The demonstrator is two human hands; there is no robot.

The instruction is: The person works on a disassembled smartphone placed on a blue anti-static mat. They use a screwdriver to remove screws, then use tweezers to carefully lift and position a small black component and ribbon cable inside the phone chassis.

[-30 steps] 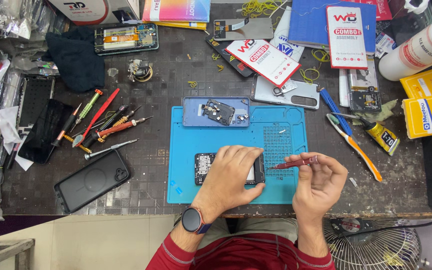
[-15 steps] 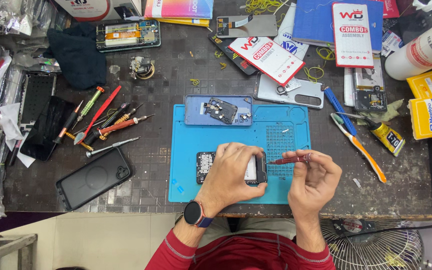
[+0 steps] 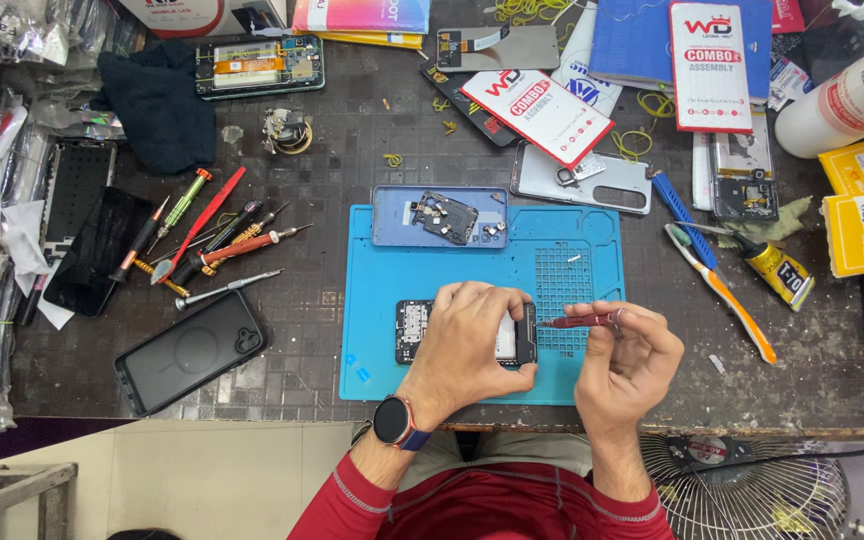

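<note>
Mid-repair: opened phone (image 3: 414, 331) pinned under left hand (image 3: 470, 335) on blue mat (image 3: 562, 260), right hand (image 3: 627, 350) pinching red screwdriver (image 3: 580, 321), back cover (image 3: 439, 216) off and set aside.

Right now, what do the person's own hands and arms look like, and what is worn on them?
Both hands are bare, with no gloves. The left hand has a smartwatch at the wrist, with a round dark face, reddish rim and dark bluish strap. The right hand wears no watch or ring that shows. Both forearms end in pushed-up red sleeves with thin pale stripes.
</note>
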